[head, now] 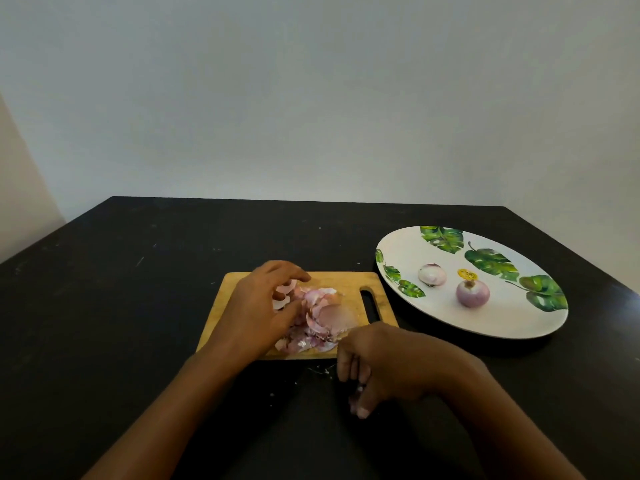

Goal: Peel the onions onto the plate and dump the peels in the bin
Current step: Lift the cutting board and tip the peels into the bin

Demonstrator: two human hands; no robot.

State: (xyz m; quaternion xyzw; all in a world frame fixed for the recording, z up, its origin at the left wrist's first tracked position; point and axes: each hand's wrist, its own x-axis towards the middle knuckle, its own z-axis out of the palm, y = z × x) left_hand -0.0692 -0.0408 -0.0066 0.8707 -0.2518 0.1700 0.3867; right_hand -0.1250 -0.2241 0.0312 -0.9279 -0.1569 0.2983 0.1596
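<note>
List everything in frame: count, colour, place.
table: 1, black, under everything
cutting board: 1, wooden, table centre
onion peels: one pile, pink-purple, on the cutting board
plate: 1, white with green leaf print, right of the board
peeled onions: 2, pale purple, apart on the plate
wall: grey-white, behind the table
left hand: 1, curled over the onion peels
right hand: 1, fingers curled, at the board's near edge; contents unclear
</note>
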